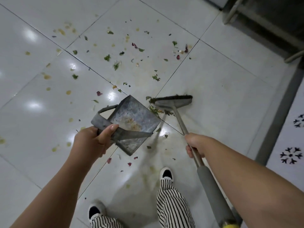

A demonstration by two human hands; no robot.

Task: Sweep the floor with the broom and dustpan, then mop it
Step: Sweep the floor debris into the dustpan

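Left hand: my left hand [92, 140] grips the flat metal strap handle of the dustpan [133, 119], thumb laid over the top of the strap, fingers curled beneath it.
Dustpan: I hold it tilted, its open edge pointing toward the broom head; whether that edge touches the floor I cannot tell. The inner plate is dull grey metal with a pale yellowish smear near the middle.
Right hand: my right hand [197, 145] clasps the thin metal shaft of the broom [179, 119], fingers wrapped round it just above the grey padded sleeve [212, 195] lower on the shaft. A yellow end [230, 225] shows at the bottom edge of the view.
Broom head: I see the flat head [172, 100] with dark bristles on the floor, just beside the dustpan's open edge, with a small clump of green scraps [158, 111] caught between the two.
Floor: glossy white tiles [230, 96] with dark grout lines; I see reflected lamp spots on them.
Litter: green leaf bits [107, 58], reddish petals or peels [99, 93] and yellowish wet spots [47, 77] are scattered well beyond the broom, mostly ahead and to the left.
Feet: my two shoes [167, 173] and striped trouser legs [171, 203] stand below the hands.
Right side: a grey strip [278, 119] borders tiles bearing dark floral marks [290, 155].
Far corner: dark metal framing [263, 14], details unclear.
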